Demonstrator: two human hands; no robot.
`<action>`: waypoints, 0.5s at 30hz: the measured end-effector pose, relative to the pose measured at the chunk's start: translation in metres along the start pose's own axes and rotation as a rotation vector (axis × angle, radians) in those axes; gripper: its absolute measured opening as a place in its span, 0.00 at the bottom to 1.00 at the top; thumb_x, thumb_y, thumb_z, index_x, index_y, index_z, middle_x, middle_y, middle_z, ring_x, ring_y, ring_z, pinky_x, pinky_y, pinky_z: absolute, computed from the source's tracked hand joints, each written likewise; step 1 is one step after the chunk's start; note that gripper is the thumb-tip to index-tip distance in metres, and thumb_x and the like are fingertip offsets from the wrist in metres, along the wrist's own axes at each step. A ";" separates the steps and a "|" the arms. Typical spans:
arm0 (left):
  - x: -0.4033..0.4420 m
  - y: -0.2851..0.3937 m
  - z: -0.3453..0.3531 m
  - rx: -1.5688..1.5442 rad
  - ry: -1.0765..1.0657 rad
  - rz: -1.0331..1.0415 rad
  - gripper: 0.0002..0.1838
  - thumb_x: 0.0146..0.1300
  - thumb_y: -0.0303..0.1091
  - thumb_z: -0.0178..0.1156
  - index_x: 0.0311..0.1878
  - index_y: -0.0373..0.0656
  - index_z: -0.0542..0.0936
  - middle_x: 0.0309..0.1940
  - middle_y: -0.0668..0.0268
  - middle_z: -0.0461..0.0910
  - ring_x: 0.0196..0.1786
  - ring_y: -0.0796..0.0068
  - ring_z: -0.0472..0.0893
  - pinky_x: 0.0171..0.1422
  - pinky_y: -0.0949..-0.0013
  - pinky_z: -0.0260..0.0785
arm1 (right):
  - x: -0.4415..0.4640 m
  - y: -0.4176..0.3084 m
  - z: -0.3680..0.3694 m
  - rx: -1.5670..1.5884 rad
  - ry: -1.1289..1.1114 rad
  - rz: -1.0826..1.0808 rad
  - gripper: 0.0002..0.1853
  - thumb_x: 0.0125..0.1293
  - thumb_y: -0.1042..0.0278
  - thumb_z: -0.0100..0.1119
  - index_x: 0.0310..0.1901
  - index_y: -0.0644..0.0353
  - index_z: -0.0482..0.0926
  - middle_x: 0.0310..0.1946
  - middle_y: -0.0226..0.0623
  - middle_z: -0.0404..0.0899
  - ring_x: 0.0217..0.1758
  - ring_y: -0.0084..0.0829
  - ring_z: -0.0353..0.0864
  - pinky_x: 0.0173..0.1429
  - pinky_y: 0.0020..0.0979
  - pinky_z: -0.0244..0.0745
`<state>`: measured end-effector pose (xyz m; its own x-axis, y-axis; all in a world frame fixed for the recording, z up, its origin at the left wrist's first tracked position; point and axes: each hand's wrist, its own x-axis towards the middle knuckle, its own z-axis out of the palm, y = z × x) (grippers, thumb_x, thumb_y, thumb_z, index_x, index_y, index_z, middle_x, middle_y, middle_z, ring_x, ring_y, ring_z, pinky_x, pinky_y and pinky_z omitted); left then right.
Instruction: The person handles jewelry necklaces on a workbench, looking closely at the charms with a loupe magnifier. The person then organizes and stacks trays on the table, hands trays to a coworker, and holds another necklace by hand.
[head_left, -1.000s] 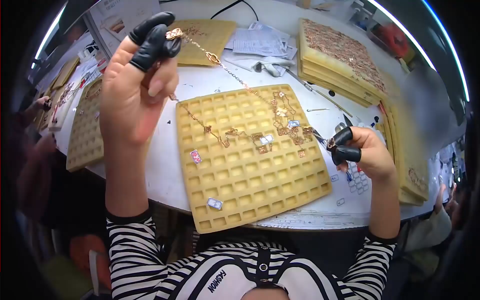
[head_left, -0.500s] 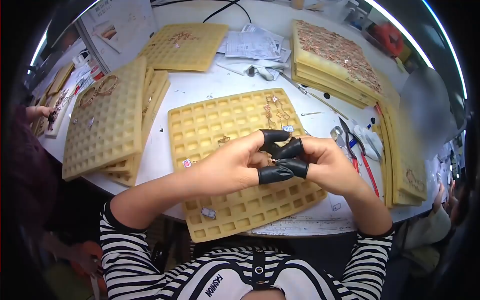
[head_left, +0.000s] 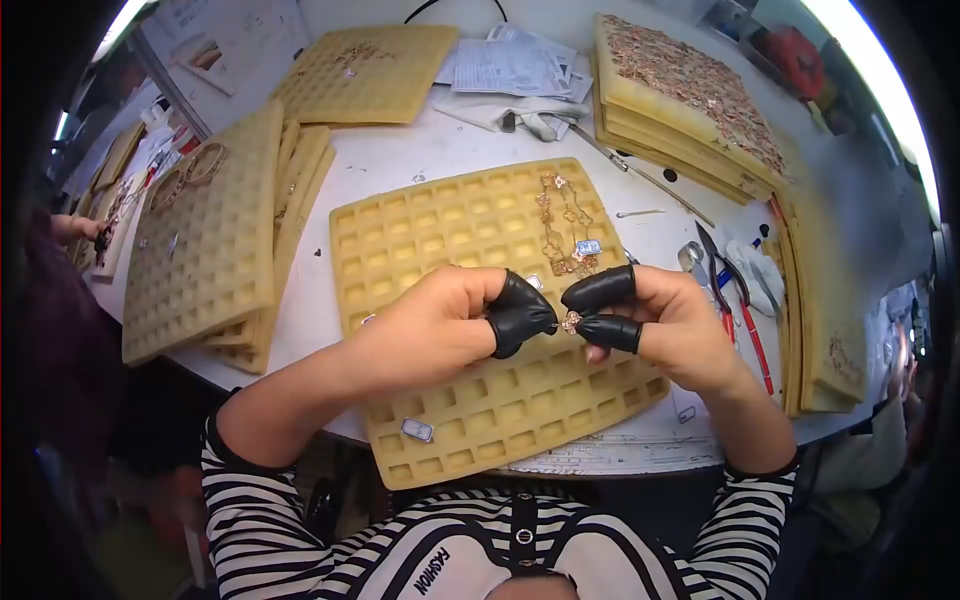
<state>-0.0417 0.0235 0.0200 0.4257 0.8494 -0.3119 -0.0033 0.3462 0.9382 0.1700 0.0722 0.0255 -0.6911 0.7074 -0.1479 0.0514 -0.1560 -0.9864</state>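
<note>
My right hand point(head_left: 680, 330), with black finger cots on thumb and forefinger, pinches a small rose-gold flower-shaped jewelry piece point(head_left: 571, 322). Close beside it, my left hand point(head_left: 450, 320) has its black-covered thumb and forefinger pressed together; what lies between those tips is too small to name. Both hands are above a yellow tray point(head_left: 420, 240) with rows of square pockets. A rose-gold chain with flower links point(head_left: 546, 215) lies on the tray's upper right, a blue-and-white tag point(head_left: 587, 247) beside it. Another small tag point(head_left: 417, 429) rests at the lower left.
Stacked pocketed trays point(head_left: 215, 240) stand at left, with bangles point(head_left: 205, 165) on top. At right are a tray stack covered in rose-gold pieces point(head_left: 690, 85), red-handled pliers point(head_left: 735, 300) and tweezers point(head_left: 640, 175). Papers point(head_left: 515, 65) lie at the back. Another person's hand point(head_left: 75, 228) is far left.
My hands have drawn slightly apart, the left shifting left. The flower-shaped piece now shows at my right fingertips, and more of the chain on the tray is visible.
</note>
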 end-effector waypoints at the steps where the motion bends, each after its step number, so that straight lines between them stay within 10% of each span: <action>1: 0.000 -0.001 -0.001 -0.001 0.002 0.000 0.08 0.60 0.28 0.53 0.43 0.39 0.75 0.19 0.77 0.68 0.17 0.92 0.60 0.20 0.84 0.49 | 0.000 0.000 -0.001 0.091 0.004 0.018 0.10 0.56 0.81 0.55 0.42 0.70 0.74 0.33 0.38 0.78 0.30 0.23 0.78 0.36 0.23 0.75; 15: 0.004 -0.011 -0.001 0.132 0.033 0.158 0.11 0.60 0.28 0.56 0.45 0.37 0.76 0.33 0.76 0.74 0.32 0.93 0.68 0.33 0.85 0.61 | 0.003 0.004 -0.002 0.162 0.029 -0.020 0.10 0.56 0.83 0.53 0.41 0.70 0.73 0.32 0.38 0.77 0.28 0.24 0.78 0.34 0.23 0.75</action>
<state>-0.0406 0.0231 0.0081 0.3993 0.9024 -0.1617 0.0520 0.1538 0.9867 0.1694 0.0748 0.0207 -0.6695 0.7308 -0.1330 -0.0807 -0.2495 -0.9650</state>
